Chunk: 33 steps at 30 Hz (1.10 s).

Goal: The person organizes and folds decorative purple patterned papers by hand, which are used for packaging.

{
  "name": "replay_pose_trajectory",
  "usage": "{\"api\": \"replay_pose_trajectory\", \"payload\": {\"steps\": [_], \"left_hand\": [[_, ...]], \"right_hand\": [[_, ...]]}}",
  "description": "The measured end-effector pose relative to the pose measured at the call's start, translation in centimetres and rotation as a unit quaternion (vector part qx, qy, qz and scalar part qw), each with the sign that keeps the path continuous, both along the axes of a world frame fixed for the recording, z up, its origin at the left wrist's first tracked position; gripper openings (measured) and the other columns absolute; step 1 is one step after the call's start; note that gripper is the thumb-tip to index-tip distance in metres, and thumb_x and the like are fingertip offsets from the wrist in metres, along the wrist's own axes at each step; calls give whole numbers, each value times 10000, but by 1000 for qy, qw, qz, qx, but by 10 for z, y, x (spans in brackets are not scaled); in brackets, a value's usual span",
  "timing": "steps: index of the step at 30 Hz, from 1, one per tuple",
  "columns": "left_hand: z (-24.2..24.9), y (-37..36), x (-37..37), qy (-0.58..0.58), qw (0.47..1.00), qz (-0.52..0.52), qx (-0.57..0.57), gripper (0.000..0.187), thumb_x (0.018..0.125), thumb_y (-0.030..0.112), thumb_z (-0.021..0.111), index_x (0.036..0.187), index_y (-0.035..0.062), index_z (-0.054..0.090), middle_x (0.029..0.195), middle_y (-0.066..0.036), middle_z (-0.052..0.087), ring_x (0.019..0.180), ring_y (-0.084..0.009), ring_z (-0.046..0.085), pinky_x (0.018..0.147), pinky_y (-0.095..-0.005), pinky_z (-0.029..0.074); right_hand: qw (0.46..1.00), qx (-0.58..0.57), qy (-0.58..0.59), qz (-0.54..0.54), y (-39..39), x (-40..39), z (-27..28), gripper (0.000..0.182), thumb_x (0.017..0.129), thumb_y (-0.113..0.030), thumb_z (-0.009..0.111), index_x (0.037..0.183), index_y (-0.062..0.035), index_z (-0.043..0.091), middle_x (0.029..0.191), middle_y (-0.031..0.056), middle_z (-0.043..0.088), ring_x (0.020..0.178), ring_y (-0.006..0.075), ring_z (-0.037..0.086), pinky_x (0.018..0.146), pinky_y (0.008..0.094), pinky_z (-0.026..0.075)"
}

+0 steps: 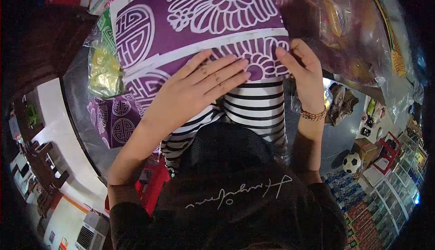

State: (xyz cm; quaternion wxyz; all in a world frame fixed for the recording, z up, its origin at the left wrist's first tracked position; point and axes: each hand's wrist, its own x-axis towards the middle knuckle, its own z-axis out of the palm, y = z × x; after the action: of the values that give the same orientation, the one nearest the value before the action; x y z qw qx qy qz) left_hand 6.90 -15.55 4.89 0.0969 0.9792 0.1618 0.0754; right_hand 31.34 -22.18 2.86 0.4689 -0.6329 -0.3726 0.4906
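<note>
A purple sheet (158,30) with white flower and round patterns lies across my lap, over striped trousers. A white band crosses it, with a patterned purple strip below the band. My left hand (199,80) rests on this lower strip, fingers stretched out and slightly apart. At the sheet's right end, my right hand (303,66) has its thumb and fingers bent around the edge, pinching it near the corner. A braided bracelet circles my right wrist.
Clear plastic wrapping (335,28) lies at the upper right. A yellowish plastic packet (104,71) is left of the sheet, with more purple patterned material (120,121) below it. A football (351,162) and stacked goods (362,218) stand at the right.
</note>
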Motion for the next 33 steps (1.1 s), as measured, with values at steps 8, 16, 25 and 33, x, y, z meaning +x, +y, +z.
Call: {"api": "replay_pose_trajectory", "payload": {"steps": [8,16,25,33], "left_hand": [[14,8,-18,27,998,49,37,486,826,94,457,1304,147,530,1369,-9,491,1279,-169,444,1104,-398,319],[32,24,-8,-60,993,98,41,507,804,4,428,1289,107,534,1349,-66,504,1261,-234,463,1064,-393,366],[41,79,3,-133,970,181,-93,540,858,-28,395,1368,144,434,1209,-188,569,1080,-365,562,907,-392,453],[-11,180,-28,21,932,165,-321,362,891,201,607,1182,-7,549,985,-90,628,892,-157,594,755,-313,497]], "right_hand": [[992,75,-17,-100,-3,-7,0,303,870,-209,669,1110,-54,566,941,14,598,810,55,540,700,183,433],[777,297,-551,63,21,-11,47,419,829,-244,704,1164,-31,571,1144,69,572,996,147,542,915,282,393],[745,327,-553,176,147,20,76,126,741,-94,632,832,-60,712,1150,116,595,1115,339,489,964,451,387],[882,134,-379,246,156,85,12,254,833,-238,663,1008,-55,681,901,33,681,819,135,628,771,263,481]]}}
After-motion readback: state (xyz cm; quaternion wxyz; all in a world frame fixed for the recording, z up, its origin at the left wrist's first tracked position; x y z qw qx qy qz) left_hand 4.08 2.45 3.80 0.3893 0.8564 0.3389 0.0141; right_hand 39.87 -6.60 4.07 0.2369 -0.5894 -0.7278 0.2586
